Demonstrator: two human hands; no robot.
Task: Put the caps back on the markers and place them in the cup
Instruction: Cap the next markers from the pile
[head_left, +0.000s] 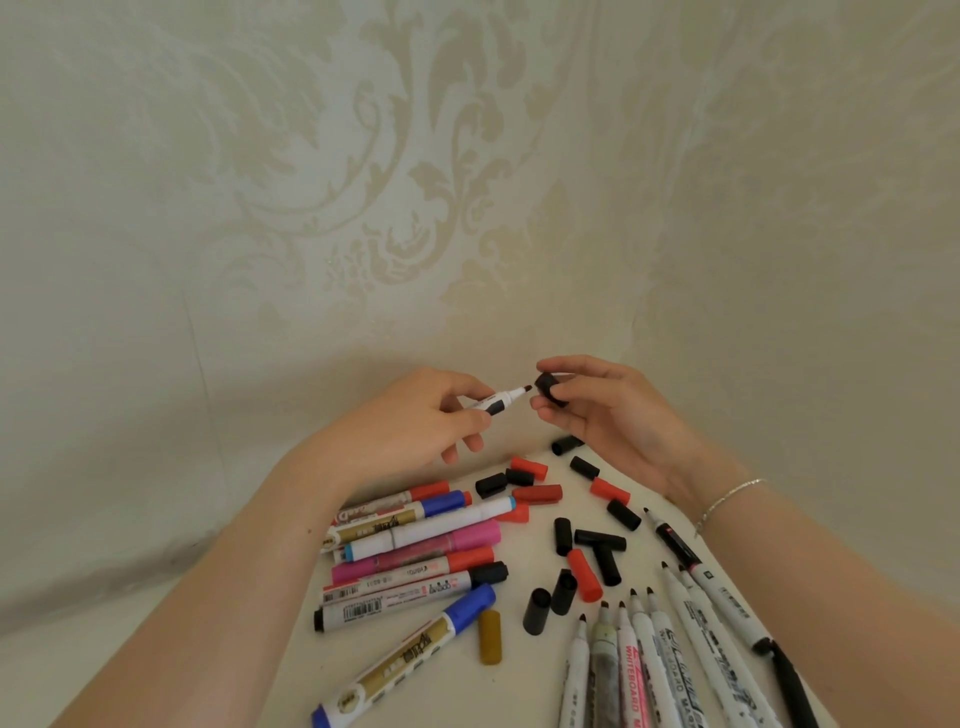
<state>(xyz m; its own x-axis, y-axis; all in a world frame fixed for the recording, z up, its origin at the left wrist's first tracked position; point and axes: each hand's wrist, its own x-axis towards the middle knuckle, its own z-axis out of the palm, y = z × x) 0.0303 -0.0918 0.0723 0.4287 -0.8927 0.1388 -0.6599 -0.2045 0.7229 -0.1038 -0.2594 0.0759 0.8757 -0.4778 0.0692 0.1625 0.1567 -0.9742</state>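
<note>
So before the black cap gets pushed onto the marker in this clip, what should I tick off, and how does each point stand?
1. Left hand grips the marker firmly: ok.
2. Right hand pinches the black cap: ok.
3. Marker tip bare and pointing at the cap: ok.
4. Cap's open end faces the tip: cannot tell.
5. Cap colour matches the ink: cannot tell; the tip looks dark.
6. Cup within reach for the drop-off: cannot tell; no cup is in view.
</note>
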